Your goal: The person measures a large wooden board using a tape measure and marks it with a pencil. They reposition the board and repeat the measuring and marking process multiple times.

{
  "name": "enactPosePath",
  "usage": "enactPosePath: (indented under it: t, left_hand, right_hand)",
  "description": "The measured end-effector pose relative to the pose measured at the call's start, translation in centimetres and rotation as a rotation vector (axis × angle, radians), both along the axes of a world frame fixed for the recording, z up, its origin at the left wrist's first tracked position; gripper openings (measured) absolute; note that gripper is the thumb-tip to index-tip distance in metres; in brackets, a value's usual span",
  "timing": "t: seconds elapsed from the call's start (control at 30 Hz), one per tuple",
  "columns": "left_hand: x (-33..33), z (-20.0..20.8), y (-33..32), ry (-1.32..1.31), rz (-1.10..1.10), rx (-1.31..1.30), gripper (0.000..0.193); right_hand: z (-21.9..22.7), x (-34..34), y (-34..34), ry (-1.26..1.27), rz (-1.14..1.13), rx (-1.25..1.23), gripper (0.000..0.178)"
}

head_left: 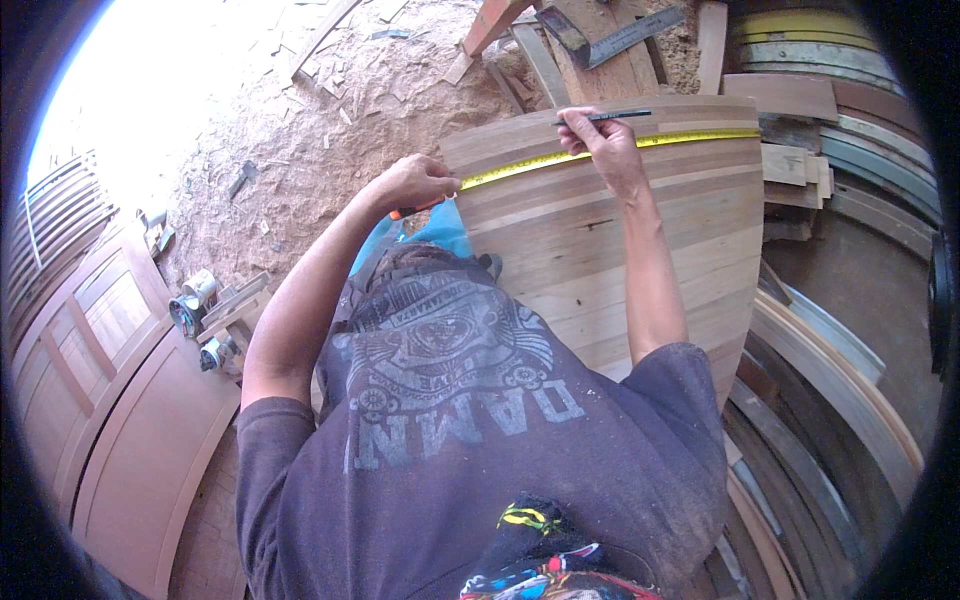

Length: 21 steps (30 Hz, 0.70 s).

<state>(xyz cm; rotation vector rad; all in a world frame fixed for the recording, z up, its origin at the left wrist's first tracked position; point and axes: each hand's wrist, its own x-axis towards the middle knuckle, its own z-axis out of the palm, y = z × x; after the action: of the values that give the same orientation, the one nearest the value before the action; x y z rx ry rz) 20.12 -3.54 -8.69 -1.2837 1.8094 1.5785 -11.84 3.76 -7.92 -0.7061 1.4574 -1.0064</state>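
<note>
A yellow tape measure blade (530,168) runs across a wide wooden panel (600,240) made of glued strips, reaching its right edge. My left hand (413,185) is closed at the panel's left edge, gripping the tape measure, whose orange case (415,209) shows below the fingers. Above the panel my right hand (604,150) is closed on a dark pencil (622,116), held roughly level and pointing right. The blade passes beneath or behind that hand; whether they touch I cannot tell.
A metal try square (630,40) lies on a wooden plank beyond the panel. Stacked boards (830,120) line the right side. Panelled wooden doors (150,450) lean at the left, near small cans (195,290). Wood scraps litter the dirt floor (330,150).
</note>
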Motion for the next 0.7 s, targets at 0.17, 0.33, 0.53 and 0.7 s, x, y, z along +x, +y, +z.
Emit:
enactPosePath:
  t: [0.17,0.33,0.53,0.7]
  left_hand:
    - [0.1,-0.8,-0.2,0.009,-0.018,-0.002,0.040]
    - [0.3,-1.5,-0.5,0.001,-0.043,0.019,0.044]
    - [0.1,-1.0,-0.7,-0.007,-0.048,0.034,0.043]
    - [0.2,-1.3,-0.7,-0.014,-0.028,0.059,0.043]
  right_hand:
    - [-1.1,-0.3,1.2,0.049,0.088,0.015,0.017]
    - [-1.5,-0.7,1.3,0.062,0.101,0.010,0.018]
    - [-0.9,-0.6,1.1,0.151,0.137,-0.044,0.017]
    - [-1.0,-0.3,0.9,0.157,0.075,-0.034,0.017]
